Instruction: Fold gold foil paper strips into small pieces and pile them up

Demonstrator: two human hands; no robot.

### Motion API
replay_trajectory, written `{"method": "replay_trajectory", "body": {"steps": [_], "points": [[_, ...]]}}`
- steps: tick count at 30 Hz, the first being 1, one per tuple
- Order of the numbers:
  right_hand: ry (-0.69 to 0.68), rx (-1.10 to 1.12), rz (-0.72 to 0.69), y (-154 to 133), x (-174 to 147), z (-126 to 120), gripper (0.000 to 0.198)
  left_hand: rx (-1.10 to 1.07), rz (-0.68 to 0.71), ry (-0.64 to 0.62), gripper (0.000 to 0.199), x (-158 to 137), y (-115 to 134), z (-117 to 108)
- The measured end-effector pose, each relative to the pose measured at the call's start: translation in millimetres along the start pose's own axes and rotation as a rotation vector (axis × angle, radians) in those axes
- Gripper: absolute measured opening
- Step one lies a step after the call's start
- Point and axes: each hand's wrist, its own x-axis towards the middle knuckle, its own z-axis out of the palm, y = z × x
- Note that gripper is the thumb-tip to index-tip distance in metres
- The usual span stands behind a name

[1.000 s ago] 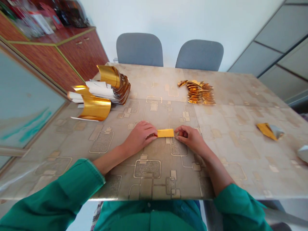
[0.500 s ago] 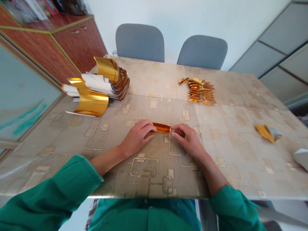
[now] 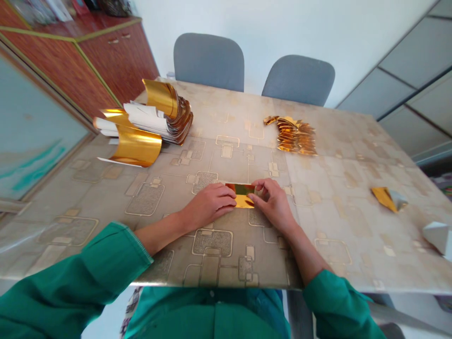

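Opened out since half a second earlier: one small rectangular strip of shiny gold foil paper (image 3: 243,192), then a narrow brownish band, now broader. Location: between both hands, over the front-middle of the beige, rectangle-patterned desk (image 3: 219,266); contact with its surface unclear. Grip, left hand (image 3: 210,201): fingers drawn together over the strip's left end. Grip, right hand (image 3: 273,202): thumb and forefinger closed on the right end. Handling advice: keep both ends level, edges aligned, creases pressed evenly. Appearance: dark, mirror-like far half; bright yellow near half; lengthwise crease apparent between.
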Motion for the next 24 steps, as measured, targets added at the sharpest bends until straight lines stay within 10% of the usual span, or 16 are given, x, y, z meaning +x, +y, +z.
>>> {"method": "replay_trajectory", "body": {"steps": [18,24], "points": [[-0.007,0.029,0.051,8.8,-0.5,4.0,0.009,-0.036,-0.105,0.041,0.011,0.6,-6.2,-6.5],[0.02,0.035,-0.043,-0.3,-0.6,0.0,0.01,-0.06,-0.35,0.107,0.014,1.6,-1.3,-6.3]]}}
